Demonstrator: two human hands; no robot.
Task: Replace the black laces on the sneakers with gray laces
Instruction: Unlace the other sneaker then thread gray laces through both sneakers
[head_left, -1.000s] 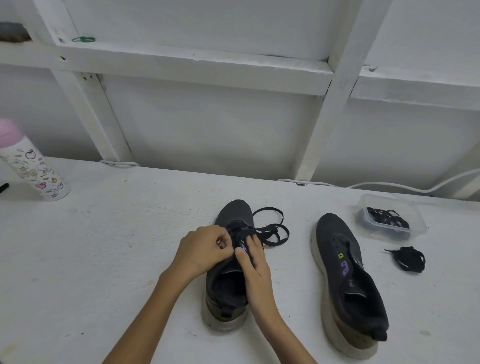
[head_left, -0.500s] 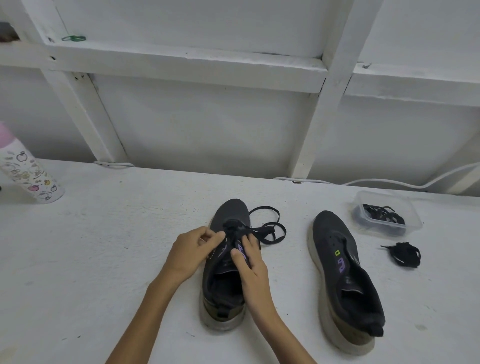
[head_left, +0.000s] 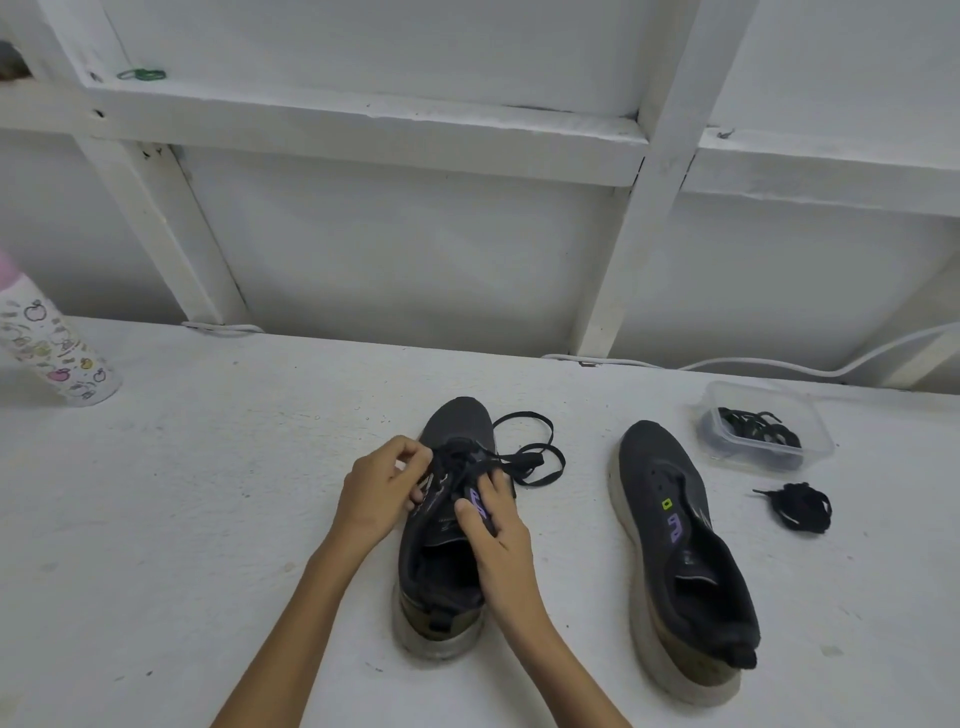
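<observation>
Two sneakers, one tub, one bottle

White table with sneakers (a pair)

Both sneakers are charcoal black with grubby off-white soles and olive-brown heels. The left sneaker has a purple mark on its tongue, the right sneaker a purple mark plus a small yellow-green square. The lace and the loose bundle are black. The bottle is white with little fruit drawings (pink cap). The surface is speckled white.
</observation>
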